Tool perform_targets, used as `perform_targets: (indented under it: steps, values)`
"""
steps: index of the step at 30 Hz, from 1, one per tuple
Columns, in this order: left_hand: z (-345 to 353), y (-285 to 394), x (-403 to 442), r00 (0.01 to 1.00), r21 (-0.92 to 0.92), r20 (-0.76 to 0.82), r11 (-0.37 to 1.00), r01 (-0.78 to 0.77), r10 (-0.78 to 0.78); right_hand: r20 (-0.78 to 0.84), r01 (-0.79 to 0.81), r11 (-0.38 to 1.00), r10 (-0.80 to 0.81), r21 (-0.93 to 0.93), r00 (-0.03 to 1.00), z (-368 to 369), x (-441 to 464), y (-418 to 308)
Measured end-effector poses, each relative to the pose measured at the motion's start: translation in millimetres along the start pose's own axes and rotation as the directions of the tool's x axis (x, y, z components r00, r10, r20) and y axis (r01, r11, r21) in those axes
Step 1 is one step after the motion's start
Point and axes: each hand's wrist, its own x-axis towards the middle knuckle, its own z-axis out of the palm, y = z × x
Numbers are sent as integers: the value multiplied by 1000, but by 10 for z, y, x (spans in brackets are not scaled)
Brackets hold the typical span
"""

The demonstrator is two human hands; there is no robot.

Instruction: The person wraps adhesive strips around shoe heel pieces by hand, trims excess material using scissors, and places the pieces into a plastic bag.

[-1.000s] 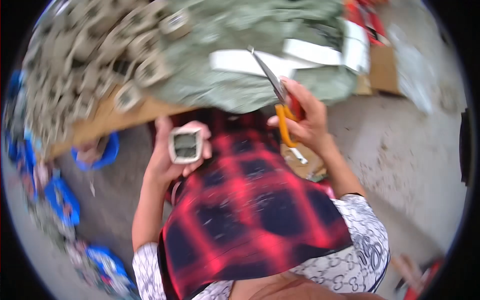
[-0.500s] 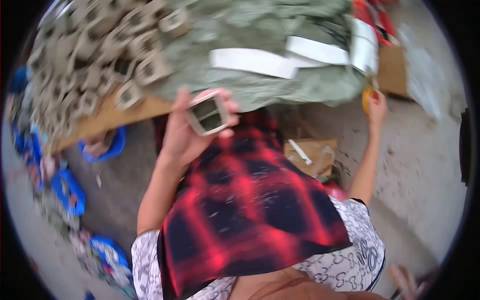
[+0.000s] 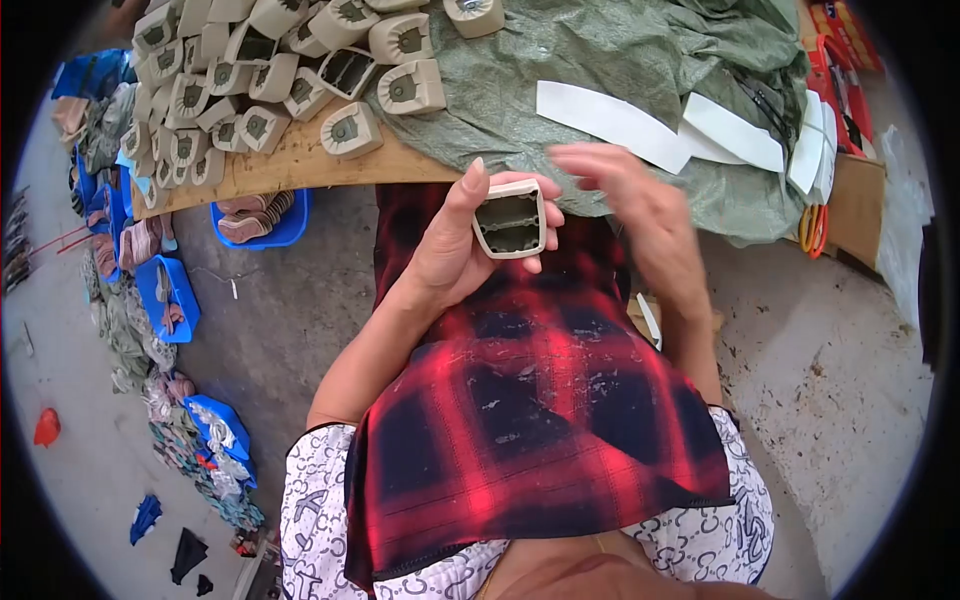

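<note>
My left hand (image 3: 450, 235) holds a small beige frame-like piece (image 3: 511, 220) above the lap, its dark, divided hollow side facing up. My right hand (image 3: 645, 210) is just to the right of it, fingers stretched out and slightly blurred, with nothing in it. Beyond the hands, white strips (image 3: 610, 122) lie on a green sheet (image 3: 500, 100). The orange handles of the scissors (image 3: 814, 230) hang over the table's right edge, below the white pieces.
Many beige pieces (image 3: 410, 88) crowd the wooden table (image 3: 270, 172) at the upper left. Blue baskets (image 3: 290, 225) stand on the floor at the left. A cardboard box (image 3: 857, 208) and a red container (image 3: 838, 85) are at the right.
My right hand has let go of the scissors at the table's right edge and come back beside my left hand. The held piece stays in my left hand; the view has shifted.
</note>
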Motion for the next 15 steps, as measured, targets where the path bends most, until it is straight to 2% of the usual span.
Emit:
perform_targets:
  steps: [2,5,7,10,12,15]
  values:
    - [6,15,-72,998,6,-16,999,-53,53,122,-18,985,-3,174,993,223,139,133]
    - [9,40,-180,976,153,-177,983,-97,124,278,-301,898,215,320,936,457,216,13]
    - [49,64,-264,951,236,-267,967,-92,156,236,-240,913,166,331,957,617,212,83]
    - [-96,-12,-325,925,65,-346,988,-141,155,229,-133,969,83,209,970,762,234,148]
    - [-165,7,-366,932,22,-320,985,-171,169,265,-40,989,2,141,964,813,271,325]
    - [-248,32,-434,952,-29,-262,985,-170,157,383,-144,968,56,204,922,791,265,324]
